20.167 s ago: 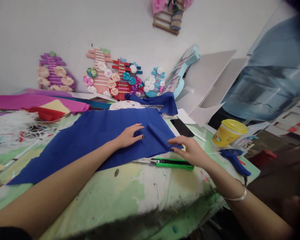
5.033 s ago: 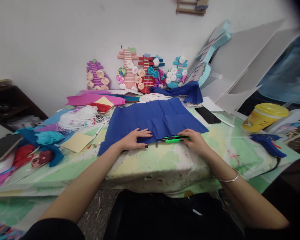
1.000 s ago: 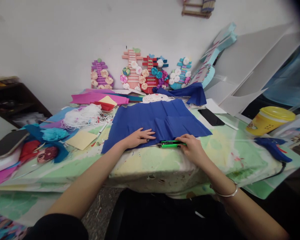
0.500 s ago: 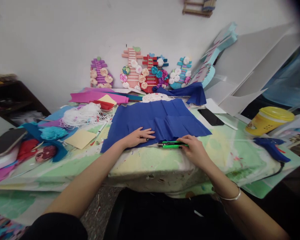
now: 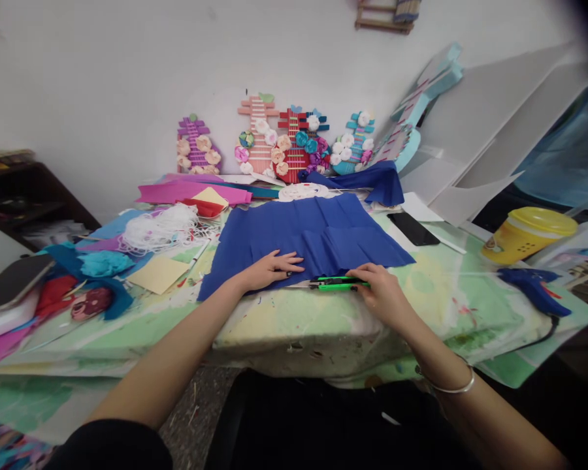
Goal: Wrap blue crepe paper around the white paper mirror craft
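Observation:
A sheet of blue crepe paper (image 5: 294, 228) lies creased across the middle of the table. My left hand (image 5: 269, 271) rests flat near its front edge, fingers stretched to the right. In my right hand (image 5: 375, 287) is a green and black utility knife (image 5: 336, 282), held level along the front edge of the paper. The knife points left, its tip close to my left fingertips. Whether the blade touches the paper I cannot tell.
White yarn (image 5: 159, 227) and a cream paper square (image 5: 157, 274) lie to the left. A black phone (image 5: 413, 230), a yellow cup (image 5: 532, 234) and a blue glue gun (image 5: 534, 290) are on the right. Several flower-decorated instrument shapes (image 5: 294, 147) stand against the wall.

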{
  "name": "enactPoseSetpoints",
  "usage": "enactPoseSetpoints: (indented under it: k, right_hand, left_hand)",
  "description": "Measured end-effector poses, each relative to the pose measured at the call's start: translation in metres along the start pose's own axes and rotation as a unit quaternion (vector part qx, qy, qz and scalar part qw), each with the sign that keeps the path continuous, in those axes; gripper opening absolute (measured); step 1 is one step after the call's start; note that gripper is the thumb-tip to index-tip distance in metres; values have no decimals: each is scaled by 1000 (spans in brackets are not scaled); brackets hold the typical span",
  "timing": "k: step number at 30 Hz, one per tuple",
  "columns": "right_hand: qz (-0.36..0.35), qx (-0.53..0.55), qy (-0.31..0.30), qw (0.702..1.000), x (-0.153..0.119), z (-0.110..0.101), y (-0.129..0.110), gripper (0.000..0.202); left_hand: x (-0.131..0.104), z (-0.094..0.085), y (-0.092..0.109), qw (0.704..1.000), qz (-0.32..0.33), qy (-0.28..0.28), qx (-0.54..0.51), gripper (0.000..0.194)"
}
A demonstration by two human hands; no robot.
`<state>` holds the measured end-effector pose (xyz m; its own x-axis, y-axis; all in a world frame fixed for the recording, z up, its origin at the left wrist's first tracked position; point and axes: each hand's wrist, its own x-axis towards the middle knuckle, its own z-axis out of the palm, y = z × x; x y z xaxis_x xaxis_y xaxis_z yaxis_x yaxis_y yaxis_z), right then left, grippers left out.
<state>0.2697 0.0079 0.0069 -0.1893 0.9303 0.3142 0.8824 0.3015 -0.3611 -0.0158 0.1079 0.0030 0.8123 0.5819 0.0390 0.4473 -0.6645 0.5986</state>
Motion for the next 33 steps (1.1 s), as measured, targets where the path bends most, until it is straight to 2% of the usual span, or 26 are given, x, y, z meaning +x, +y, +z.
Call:
enactPoseSetpoints:
  k: [7, 9, 11, 15, 17, 21, 26, 31, 33]
  right_hand:
    - [-4, 79, 45, 996, -23, -18, 39, 28]
    - [16, 83, 67, 994, -23, -27, 53, 26]
    - [64, 69, 84, 992, -18, -36, 67, 24]
    - [211, 0, 33, 977, 14, -50, 96, 36]
    - [242, -27, 18, 970, 35, -53, 110, 39]
    - [261, -77, 7, 962, 76, -49, 127, 44]
    - [274, -109, -43, 955, 113, -41, 131, 57]
    - [256, -110, -86, 956, 140, -37, 124, 40]
    - [245, -125, -80, 958, 149, -41, 121, 36]
  left_hand:
    - [0, 0, 0, 1000, 6, 9, 2, 36]
    - [0, -1, 3, 1000, 0, 8, 14, 35]
    - [-1, -1, 6, 999, -4, 5, 32, 43]
    - [-2, 0, 10, 998, -3, 3, 66, 54]
    - [-2, 1, 11, 997, -6, 4, 76, 53]
    - [-2, 1, 12, 996, -7, 4, 83, 52]
    - [-2, 3, 17, 995, -15, 7, 97, 49]
    - [-2, 3, 20, 994, -22, 5, 111, 48]
    - [0, 1, 21, 993, -25, 2, 112, 49]
